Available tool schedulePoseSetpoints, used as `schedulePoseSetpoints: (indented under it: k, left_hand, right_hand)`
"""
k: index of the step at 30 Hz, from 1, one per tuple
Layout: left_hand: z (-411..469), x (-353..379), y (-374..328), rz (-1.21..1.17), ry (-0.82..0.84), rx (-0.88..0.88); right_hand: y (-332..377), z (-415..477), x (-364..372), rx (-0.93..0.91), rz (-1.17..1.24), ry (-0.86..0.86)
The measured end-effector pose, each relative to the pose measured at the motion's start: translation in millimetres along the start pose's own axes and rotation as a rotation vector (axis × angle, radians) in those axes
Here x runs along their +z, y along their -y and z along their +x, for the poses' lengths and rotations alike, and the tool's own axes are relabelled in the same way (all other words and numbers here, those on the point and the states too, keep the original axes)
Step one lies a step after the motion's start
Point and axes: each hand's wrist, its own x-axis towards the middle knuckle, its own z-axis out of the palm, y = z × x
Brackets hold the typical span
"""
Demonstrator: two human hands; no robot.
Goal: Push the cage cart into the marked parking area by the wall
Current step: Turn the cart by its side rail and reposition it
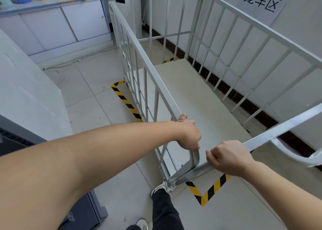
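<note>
The grey metal cage cart (209, 18) stands beside the white wall (299, 83), its pale floor board (195, 97) bare. Yellow-and-black floor tape (125, 100) marks a rectangle on the tiles; the cart's left side runs along the tape's left line, and a near tape corner (207, 191) shows below the cart's near end. My left hand (189, 134) grips the top rail at the near end of the left side panel. My right hand (228, 157) grips the slanted near rail. A paper sign (261, 2) hangs on the wall above the cart.
A white low cabinet (57, 25) with a yellow crate and jars on top stands at the back left. A white box-like unit (26, 93) and a dark machine (83, 208) stand close on my left. My shoe (162, 188) is by the cart's near corner. A cable lies along the floor.
</note>
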Motion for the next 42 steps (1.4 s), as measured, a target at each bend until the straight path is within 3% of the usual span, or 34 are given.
schedulePoseSetpoints:
  k: [42]
  left_hand:
    - [3.9, 3.0, 3.5, -0.009, -0.042, -0.017]
  right_hand:
    - [-3.3, 4.8, 6.2, -0.016, -0.015, -0.067]
